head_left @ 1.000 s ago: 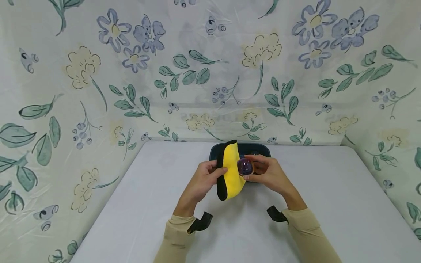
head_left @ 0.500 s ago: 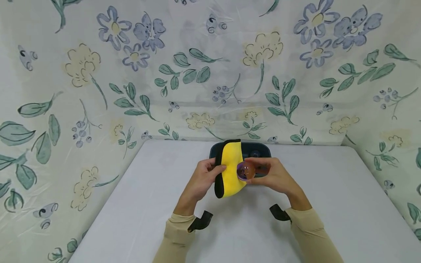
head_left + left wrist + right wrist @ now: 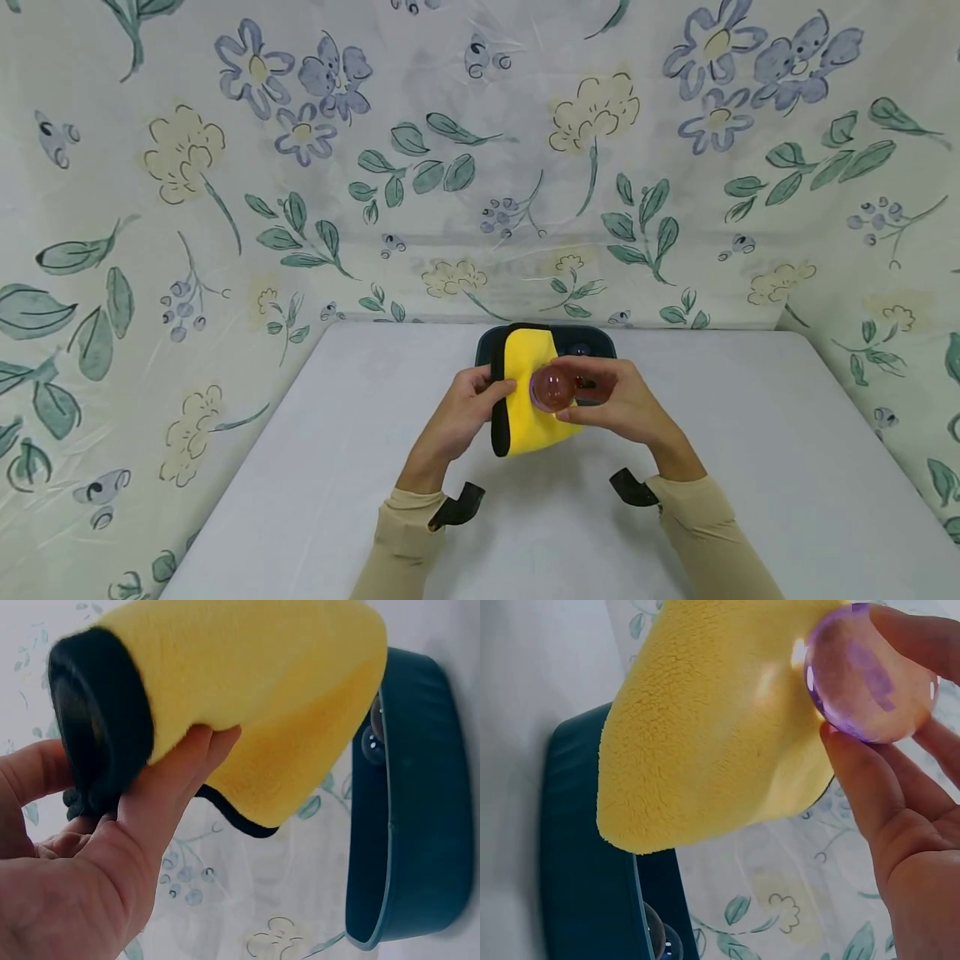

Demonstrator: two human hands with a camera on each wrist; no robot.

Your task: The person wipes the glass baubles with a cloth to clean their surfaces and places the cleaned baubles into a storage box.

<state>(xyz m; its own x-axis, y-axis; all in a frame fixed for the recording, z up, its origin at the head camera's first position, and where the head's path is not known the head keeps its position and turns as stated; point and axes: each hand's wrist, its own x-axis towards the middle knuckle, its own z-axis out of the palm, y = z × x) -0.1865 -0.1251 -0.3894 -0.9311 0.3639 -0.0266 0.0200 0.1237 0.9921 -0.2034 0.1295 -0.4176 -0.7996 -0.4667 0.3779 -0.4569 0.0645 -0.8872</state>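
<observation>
My left hand (image 3: 467, 410) grips a yellow cloth with a black edge (image 3: 528, 398) above the table; the left wrist view shows my fingers curled round its black end (image 3: 101, 712). My right hand (image 3: 611, 400) holds a clear purple ball (image 3: 553, 388) between thumb and fingers, pressed against the cloth (image 3: 705, 742). The ball (image 3: 870, 675) shows close up in the right wrist view. Behind both hands sits a dark teal tray (image 3: 592, 339).
The teal tray (image 3: 420, 810) stands at the table's far edge by the flowered backdrop and holds at least one clear ball (image 3: 660, 934). The grey table (image 3: 750, 467) spreads to both sides. Black wrist straps (image 3: 459, 505) hang at my sleeves.
The ball has shifted slightly left and lower over the cloth's face, and the cloth has spread wider under it. Both hands stay in about the same place.
</observation>
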